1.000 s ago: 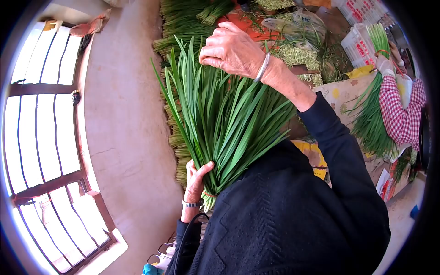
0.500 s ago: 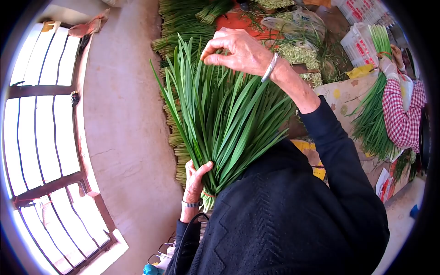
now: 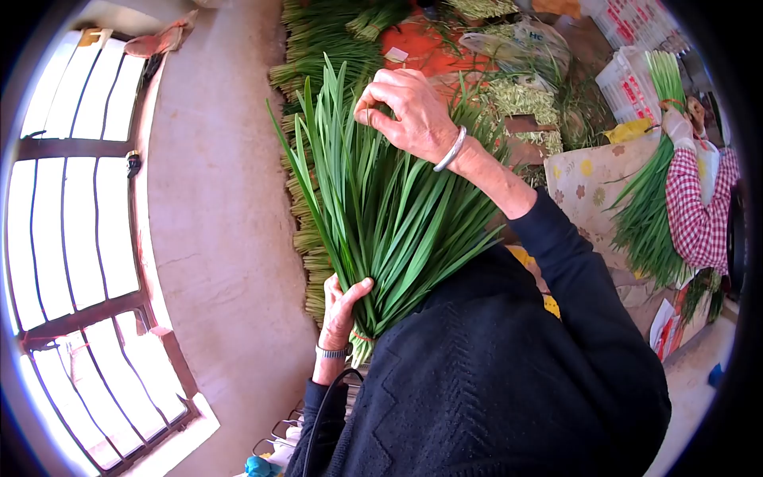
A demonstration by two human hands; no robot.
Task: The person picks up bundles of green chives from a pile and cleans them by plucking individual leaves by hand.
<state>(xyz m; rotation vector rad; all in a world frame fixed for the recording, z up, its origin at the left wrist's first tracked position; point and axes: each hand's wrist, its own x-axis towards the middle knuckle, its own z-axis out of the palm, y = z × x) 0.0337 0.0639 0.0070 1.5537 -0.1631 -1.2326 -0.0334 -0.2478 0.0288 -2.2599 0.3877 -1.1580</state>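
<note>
My left hand is wrapped round the lower part of a bundle of garlic chives. The long flat green leaves fan upward, and a reddish band circles the pale stem ends just below that hand. Over the upper leaves, my right hand is closed with thumb and forefinger pinched together. A thin sliver seems to show at those fingertips, too small to name. The bundle leans against my dark sweater.
Stacked green bundles line the wall on the left, beside a barred window. At right, another person's checked sleeve shows, with gloved hand holding another chive bundle. White crates stand behind, near pale trimmings.
My right hand has moved slightly down over the leaves, its fingers still pinched. My left hand keeps its hold on the bundle. A small pale piece now shows on the red surface behind.
</note>
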